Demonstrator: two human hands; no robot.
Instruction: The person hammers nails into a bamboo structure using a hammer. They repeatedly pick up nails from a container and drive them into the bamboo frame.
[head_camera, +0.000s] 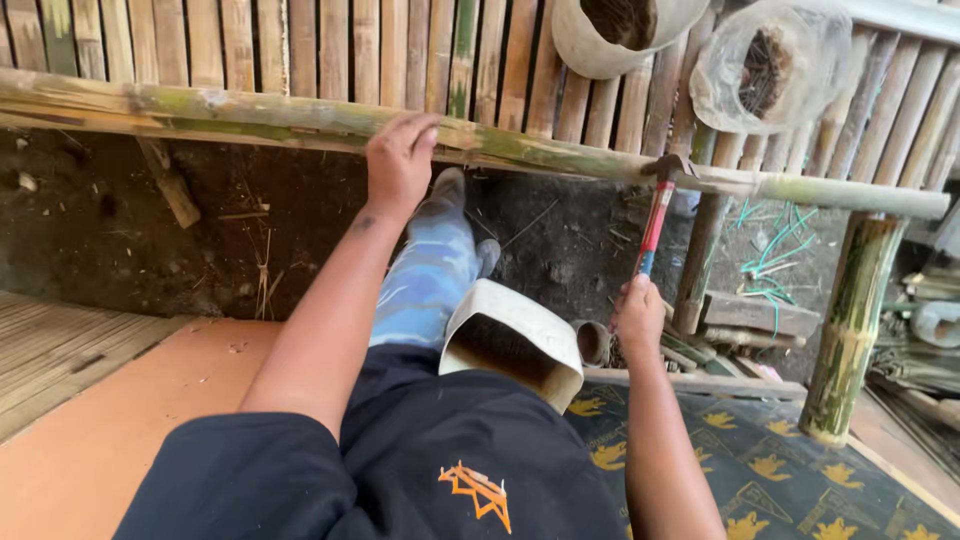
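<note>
Left hand (398, 160) grips bamboo rail (250, 112); right hand (638, 318) holds hammer (656, 212), head against rail.

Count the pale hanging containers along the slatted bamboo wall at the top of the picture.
2: an opaque cream container at top centre, and a clear plastic container to its right. Others may hang out of frame.

Dirt ground (130, 240) with bamboo scraps (170, 190).
</note>
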